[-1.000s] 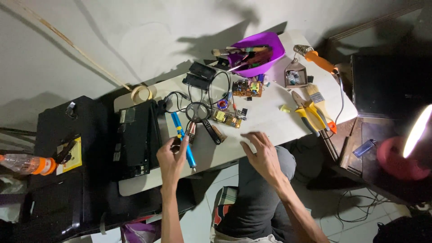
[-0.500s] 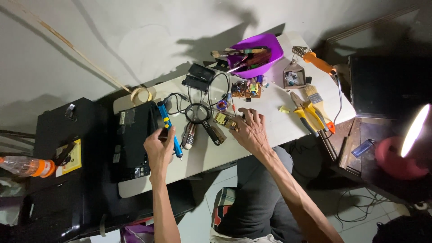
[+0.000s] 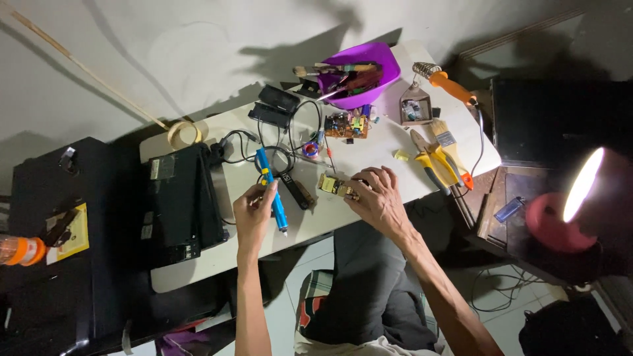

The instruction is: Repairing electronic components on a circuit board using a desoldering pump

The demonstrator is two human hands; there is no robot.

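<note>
Gripping 1 blue soldering iron (image 3: 271, 191) in left hand (image 3: 254, 214), fingers clamped, tip now pointing toward body vs. 0.5 s ago. Right hand (image 3: 377, 198) pinching 1 small circuit board (image 3: 333, 185) on white table (image 3: 369, 155), shifted right. Nearby: 1 purple bowl (image 3: 369, 66), 1 yellow pliers (image 3: 432, 165).

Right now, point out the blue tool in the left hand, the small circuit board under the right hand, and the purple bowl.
blue tool (image 3: 271, 191), head view, middle of its blue barrel.
small circuit board (image 3: 331, 185), head view, exposed left end.
purple bowl (image 3: 389, 66), head view, right rim.
</note>
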